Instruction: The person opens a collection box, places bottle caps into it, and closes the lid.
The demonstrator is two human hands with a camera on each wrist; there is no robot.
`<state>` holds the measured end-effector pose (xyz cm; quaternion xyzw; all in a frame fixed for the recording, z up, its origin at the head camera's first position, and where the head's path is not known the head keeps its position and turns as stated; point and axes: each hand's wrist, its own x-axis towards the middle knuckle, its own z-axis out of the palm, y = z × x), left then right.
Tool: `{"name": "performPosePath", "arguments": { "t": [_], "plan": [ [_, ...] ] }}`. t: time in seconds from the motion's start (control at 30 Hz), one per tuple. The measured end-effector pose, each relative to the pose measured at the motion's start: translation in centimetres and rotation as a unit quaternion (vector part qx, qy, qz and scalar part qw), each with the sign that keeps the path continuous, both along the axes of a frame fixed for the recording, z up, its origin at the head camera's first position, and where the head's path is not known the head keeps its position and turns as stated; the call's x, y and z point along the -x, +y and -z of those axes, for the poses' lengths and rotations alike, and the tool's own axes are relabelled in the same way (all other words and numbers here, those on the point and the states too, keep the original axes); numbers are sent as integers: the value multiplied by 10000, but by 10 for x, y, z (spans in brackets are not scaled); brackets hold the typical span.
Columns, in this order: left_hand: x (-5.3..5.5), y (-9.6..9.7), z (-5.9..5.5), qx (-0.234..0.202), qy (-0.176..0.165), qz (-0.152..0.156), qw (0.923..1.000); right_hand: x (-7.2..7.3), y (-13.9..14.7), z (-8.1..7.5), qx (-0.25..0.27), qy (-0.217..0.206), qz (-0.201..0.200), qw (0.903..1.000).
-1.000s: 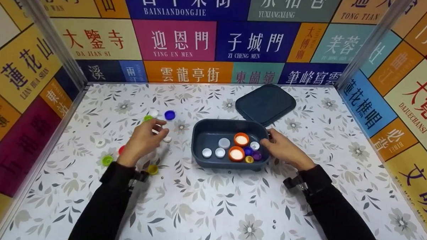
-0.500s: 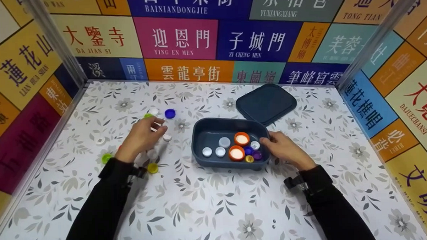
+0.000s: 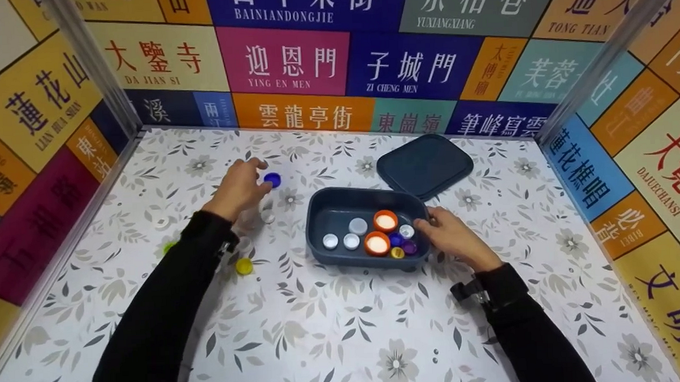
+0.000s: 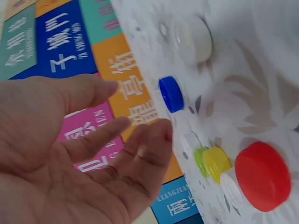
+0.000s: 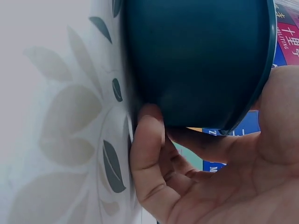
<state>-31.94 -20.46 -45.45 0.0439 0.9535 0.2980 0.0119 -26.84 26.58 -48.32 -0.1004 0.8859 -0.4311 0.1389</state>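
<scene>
My left hand (image 3: 239, 186) hovers beside a blue bottle cap (image 3: 272, 180), its thumb overlapping the cap's edge in the head view. The left wrist view shows nothing between its loosely bent fingers, with the blue cap (image 4: 171, 94) lying beyond them. A dark blue lunch box (image 3: 337, 262) stands uncovered at the middle of the table. Inside it are white, orange-rimmed, purple and yellow caps, mostly toward the right end. My right hand (image 3: 455, 238) grips that end, thumb at the rim. In the right wrist view, its fingers curl against the box wall (image 5: 201, 60).
The box's flat lid (image 3: 425, 165) lies behind it to the right. Near my left arm are a yellow cap (image 3: 244, 266), a white cap (image 3: 268, 216) and a partly hidden green cap (image 3: 169, 247). A red cap (image 4: 262, 176) shows in the left wrist view. Printed panels (image 3: 290, 57) wall the table.
My left hand has moved away from me and slightly right, from beside the white cap to the blue cap. The right hand and the box have stayed put.
</scene>
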Motion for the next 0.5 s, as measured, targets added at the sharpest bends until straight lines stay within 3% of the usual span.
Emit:
{"name": "performPosePath", "arguments": {
  "t": [0.23,0.5],
  "plan": [
    [25,10,8,374,-241,217,9988,1,-1,4,349,-116,-6,9993],
    [31,21,11,560,-498,464,9961,4,5,6,421,-17,-129,9990]
  ]
}}
